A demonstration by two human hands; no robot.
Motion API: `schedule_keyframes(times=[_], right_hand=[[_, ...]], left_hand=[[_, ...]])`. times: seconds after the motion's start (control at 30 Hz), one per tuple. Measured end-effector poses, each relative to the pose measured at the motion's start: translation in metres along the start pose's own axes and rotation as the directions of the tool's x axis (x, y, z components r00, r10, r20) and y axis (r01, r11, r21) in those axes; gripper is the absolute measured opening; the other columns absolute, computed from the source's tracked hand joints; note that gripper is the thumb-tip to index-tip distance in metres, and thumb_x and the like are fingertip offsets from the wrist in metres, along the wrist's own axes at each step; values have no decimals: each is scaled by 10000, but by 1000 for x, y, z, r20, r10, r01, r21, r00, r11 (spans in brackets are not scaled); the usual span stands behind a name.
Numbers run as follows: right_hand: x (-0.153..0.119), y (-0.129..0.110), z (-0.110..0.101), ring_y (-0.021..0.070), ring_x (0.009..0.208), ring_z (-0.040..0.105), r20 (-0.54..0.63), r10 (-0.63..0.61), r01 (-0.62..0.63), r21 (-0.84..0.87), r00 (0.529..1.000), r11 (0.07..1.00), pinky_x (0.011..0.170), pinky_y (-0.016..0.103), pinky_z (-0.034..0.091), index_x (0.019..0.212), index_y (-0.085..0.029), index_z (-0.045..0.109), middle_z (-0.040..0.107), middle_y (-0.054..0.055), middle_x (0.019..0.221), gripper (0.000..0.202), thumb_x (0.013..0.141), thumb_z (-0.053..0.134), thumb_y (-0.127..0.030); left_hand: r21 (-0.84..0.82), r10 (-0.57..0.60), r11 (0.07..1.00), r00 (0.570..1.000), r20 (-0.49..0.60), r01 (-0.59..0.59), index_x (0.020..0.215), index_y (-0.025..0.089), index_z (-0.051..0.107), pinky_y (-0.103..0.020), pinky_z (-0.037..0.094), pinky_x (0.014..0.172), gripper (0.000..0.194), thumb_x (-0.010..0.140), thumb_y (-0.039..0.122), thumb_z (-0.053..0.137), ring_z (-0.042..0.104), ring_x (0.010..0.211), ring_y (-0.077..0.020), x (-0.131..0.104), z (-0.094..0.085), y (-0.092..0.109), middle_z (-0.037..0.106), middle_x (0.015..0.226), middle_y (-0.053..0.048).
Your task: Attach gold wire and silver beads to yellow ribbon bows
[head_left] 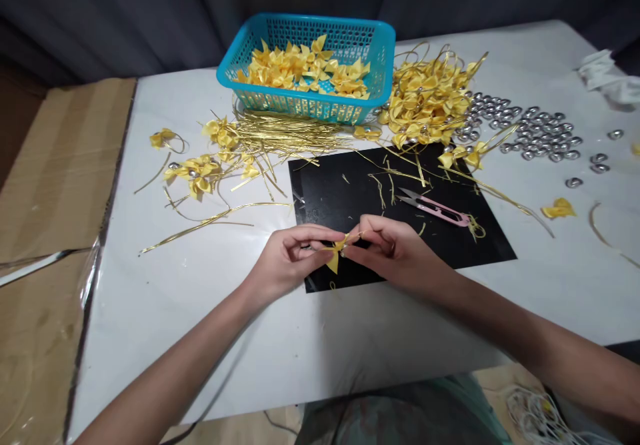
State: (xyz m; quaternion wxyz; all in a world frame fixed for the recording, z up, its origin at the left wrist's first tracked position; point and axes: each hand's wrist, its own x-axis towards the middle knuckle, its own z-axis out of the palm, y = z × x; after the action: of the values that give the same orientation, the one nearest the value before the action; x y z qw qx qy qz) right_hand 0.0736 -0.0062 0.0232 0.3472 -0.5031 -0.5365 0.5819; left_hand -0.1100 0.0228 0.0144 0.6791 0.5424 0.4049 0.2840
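Observation:
Near the front edge of a black mat [330, 192], my left hand [295, 252] pinches a small yellow ribbon flower [335, 258] from the left. Fingers of my right hand [390, 248] are closed at the flower's right side, where a thin gold strand shows by the fingertips. One pointed petal hangs down between the hands; the rest is partly hidden by fingers. Pink-handled thread snips [440, 212] lie on the mat behind my right hand, among loose gold scraps.
A blue basket [310, 102] of yellow flowers stands at the back. Gold strands [290, 135] lie before it, finished flowers [425, 98] are heaped to its right, and silver beads [545, 135] lie farther right. More flowers [200, 175] lie left on the white table [200, 338].

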Motion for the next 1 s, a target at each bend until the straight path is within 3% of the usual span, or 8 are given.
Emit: schedule_keyframes(times=[0.13, 0.23, 0.5, 0.77, 0.9, 1.0], right_hand=[[-2, 4, 2, 91, 612, 457, -1, -18, 18, 9, 1000, 1000, 524, 219, 341, 618, -204, 264, 561, 14, 739, 405, 792, 607, -329], [-3, 5, 3, 76, 586, 423, 14, -7, 7, 33, 1000, 999, 504, 210, 317, 625, -204, 259, 554, 8, 743, 413, 786, 613, -341], [-1, 1, 0, 38, 487, 286, 25, 71, -71, 9, 997, 997, 419, 202, 195, 611, -195, 284, 530, 4, 733, 452, 733, 648, -433], [-2, 2, 1, 85, 585, 390, 33, 44, -45, 14, 998, 999, 482, 223, 265, 615, -198, 303, 487, -5, 718, 425, 732, 659, -399], [-5, -6, -1, 61, 507, 321, 129, 87, -93, 48, 988, 994, 451, 215, 230, 624, -185, 388, 398, -51, 606, 353, 791, 612, -400], [-6, -14, -3, 51, 455, 247, 140, 128, -126, -24, 982, 992, 421, 223, 173, 604, -170, 443, 290, -79, 516, 361, 816, 584, -426]], left_hand=[[-12, 10, 1000, 999, -50, -11, 845, 145, 722, -138, 502, 608, 137, 713, 161, 689, 608, 702, -77, -1, 6, 1, 666, 849, -36], [-22, -60, 998, 995, -83, 58, 773, 138, 717, -114, 458, 530, 73, 705, 155, 695, 586, 602, -53, 0, 6, 1, 669, 720, -15], [-127, -125, 984, 992, -25, 121, 774, 150, 718, -106, 452, 551, 72, 703, 146, 702, 580, 587, -40, 1, 0, 1, 675, 674, 2], [6, -5, 1000, 1000, -10, 5, 888, 156, 717, -124, 483, 606, 238, 652, 158, 745, 588, 740, -75, -2, 4, 2, 646, 902, -38], [-5, 12, 1000, 1000, 14, -12, 848, 145, 721, -133, 477, 546, 196, 655, 171, 745, 560, 635, -58, -2, 2, -1, 638, 861, -43], [-26, 58, 998, 998, 23, -57, 818, 147, 717, -158, 510, 599, 182, 643, 170, 756, 600, 664, -78, -2, 2, -3, 647, 847, -43]])
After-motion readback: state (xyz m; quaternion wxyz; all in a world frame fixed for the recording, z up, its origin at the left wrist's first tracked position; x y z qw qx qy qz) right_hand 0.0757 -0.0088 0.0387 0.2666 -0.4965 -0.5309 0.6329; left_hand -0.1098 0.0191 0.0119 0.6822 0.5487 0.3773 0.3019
